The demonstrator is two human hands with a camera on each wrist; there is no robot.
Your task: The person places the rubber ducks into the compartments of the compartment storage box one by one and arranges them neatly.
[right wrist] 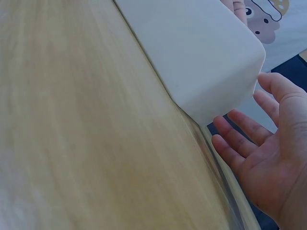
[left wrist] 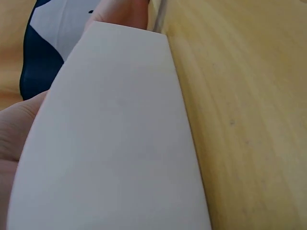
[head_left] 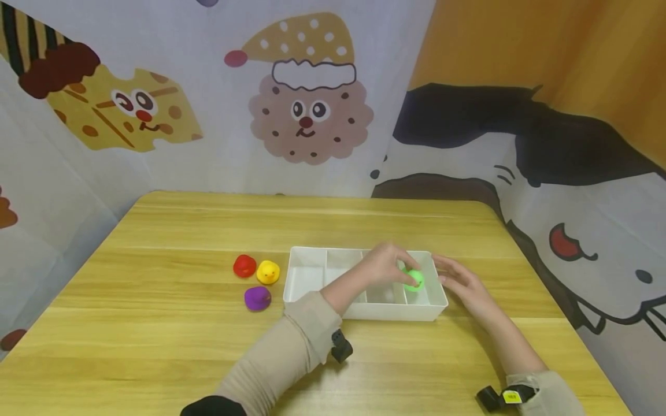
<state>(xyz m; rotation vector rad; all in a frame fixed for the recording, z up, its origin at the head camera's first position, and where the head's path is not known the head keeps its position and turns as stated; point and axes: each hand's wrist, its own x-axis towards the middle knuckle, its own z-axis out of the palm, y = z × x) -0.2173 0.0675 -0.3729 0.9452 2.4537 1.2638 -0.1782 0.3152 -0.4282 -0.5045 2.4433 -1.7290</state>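
In the head view, my left hand (head_left: 386, 267) reaches into the rightmost compartment of a white divided box (head_left: 439, 312). Its thumb and fingers pinch a small green toy duck (head_left: 415, 281). My right hand (head_left: 460, 281) is at the box's right end. The right wrist view shows that hand (right wrist: 268, 153) with its fingers spread and slightly bent, fingertips right at the end wall of the box (right wrist: 201, 52). From the left wrist, the box's long side (left wrist: 110, 124) fills most of the view and hides the duck.
Left of the box, a red toy duck (head_left: 244, 266), a yellow one (head_left: 267, 272) and a purple one (head_left: 258, 298) lie close together on the wooden table (head_left: 145, 300). A cartoon-printed curtain (head_left: 208, 167) hangs behind the table.
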